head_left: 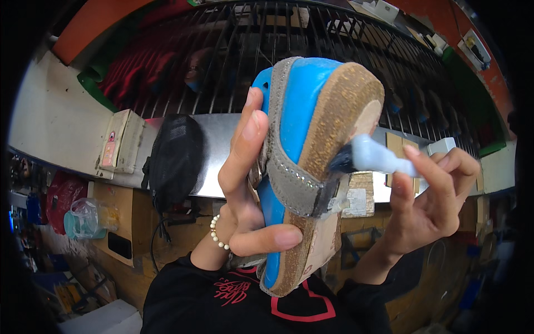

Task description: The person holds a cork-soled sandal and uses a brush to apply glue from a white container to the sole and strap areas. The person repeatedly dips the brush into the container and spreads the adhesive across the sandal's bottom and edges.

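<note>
My left hand (245, 178), with a beaded bracelet (216, 231) at its wrist, is wrapped round a sandal (297, 192) built on a blue shoe last (306, 106). The sandal stands nearly upright, its cork-coloured sole edge (334, 117) turned to the right. A grey strap (286, 183) with sparkling bits runs over the last, and its end lies against the sole. Between the thumb and fingers of my right hand (428, 200) is a brush (381, 156) with a pale handle. Its dark bristles touch or nearly touch the sole beside the strap.
Behind the sandal runs a rack of metal bars (222, 61), with more shoes dimly visible beneath. A black mesh fan (177, 153) stands left on the metal counter (217, 133), beside a box (119, 142). Lower left are a phone (119, 245) and a teal cup (78, 224).
</note>
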A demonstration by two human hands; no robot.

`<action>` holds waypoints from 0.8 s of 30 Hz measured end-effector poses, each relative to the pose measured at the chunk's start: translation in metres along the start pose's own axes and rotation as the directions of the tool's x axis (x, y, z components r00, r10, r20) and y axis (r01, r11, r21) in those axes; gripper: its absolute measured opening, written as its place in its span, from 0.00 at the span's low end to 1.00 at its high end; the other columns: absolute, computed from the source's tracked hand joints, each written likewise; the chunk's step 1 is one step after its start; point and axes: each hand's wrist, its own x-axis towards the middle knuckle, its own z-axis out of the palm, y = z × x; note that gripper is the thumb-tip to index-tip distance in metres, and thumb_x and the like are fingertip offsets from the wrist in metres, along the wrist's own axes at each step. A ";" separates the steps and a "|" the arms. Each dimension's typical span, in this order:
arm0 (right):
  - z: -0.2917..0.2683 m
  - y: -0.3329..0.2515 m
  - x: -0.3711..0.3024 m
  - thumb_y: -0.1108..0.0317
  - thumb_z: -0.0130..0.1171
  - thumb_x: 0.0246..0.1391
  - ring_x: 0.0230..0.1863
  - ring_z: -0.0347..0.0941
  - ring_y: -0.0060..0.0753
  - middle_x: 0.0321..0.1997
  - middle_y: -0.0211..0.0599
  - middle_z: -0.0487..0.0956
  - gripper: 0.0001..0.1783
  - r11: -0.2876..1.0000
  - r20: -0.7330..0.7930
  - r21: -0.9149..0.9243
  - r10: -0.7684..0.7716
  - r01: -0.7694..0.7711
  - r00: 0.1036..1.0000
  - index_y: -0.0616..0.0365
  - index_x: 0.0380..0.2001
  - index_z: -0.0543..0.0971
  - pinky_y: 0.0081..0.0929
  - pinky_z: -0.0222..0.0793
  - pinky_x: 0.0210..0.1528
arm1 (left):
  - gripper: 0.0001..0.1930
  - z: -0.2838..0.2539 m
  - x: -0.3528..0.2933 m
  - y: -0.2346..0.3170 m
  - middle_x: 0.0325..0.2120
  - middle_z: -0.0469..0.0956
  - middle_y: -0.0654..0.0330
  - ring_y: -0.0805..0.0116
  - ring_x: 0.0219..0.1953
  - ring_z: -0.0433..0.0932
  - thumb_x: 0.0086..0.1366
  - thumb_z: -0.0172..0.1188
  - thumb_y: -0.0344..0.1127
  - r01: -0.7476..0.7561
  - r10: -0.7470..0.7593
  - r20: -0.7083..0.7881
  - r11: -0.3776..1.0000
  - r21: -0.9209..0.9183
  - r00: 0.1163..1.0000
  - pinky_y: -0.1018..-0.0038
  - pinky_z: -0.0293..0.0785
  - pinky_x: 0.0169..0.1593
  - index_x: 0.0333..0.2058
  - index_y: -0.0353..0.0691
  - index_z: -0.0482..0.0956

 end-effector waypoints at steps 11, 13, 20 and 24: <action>0.002 0.016 -0.002 0.46 0.76 0.32 0.32 0.61 0.28 0.36 0.31 0.59 0.26 0.959 0.095 0.263 -0.135 0.106 0.986 0.53 0.30 0.85 0.24 0.55 0.34 | 0.54 -0.004 0.022 -0.008 0.68 0.53 0.45 0.51 0.69 0.57 0.48 0.59 0.51 -0.238 0.270 0.308 0.962 -0.136 0.913 0.56 0.49 0.72 0.71 0.37 0.43; 0.002 0.016 -0.006 0.46 0.77 0.31 0.32 0.61 0.28 0.36 0.31 0.59 0.25 0.951 0.110 0.297 -0.121 0.084 0.987 0.52 0.29 0.85 0.23 0.54 0.34 | 0.54 -0.001 0.030 -0.010 0.68 0.53 0.44 0.51 0.69 0.56 0.49 0.59 0.51 -0.262 0.330 0.351 0.938 -0.228 0.876 0.56 0.49 0.72 0.70 0.34 0.43; 0.005 0.016 -0.020 0.43 0.76 0.31 0.30 0.61 0.28 0.35 0.31 0.59 0.26 0.931 0.108 0.355 -0.131 0.085 0.985 0.49 0.30 0.85 0.23 0.53 0.33 | 0.53 0.002 0.029 0.013 0.68 0.50 0.36 0.49 0.69 0.56 0.51 0.54 0.50 -0.072 0.058 0.060 0.961 0.268 0.997 0.60 0.49 0.72 0.69 0.27 0.40; 0.005 0.016 -0.023 0.39 0.75 0.31 0.30 0.61 0.28 0.34 0.31 0.58 0.29 0.928 0.078 0.349 -0.166 0.129 0.983 0.49 0.31 0.84 0.24 0.51 0.32 | 0.48 -0.017 0.038 -0.002 0.66 0.54 0.34 0.49 0.67 0.60 0.55 0.50 0.47 -0.234 0.241 0.016 0.926 0.294 0.971 0.61 0.52 0.71 0.69 0.26 0.42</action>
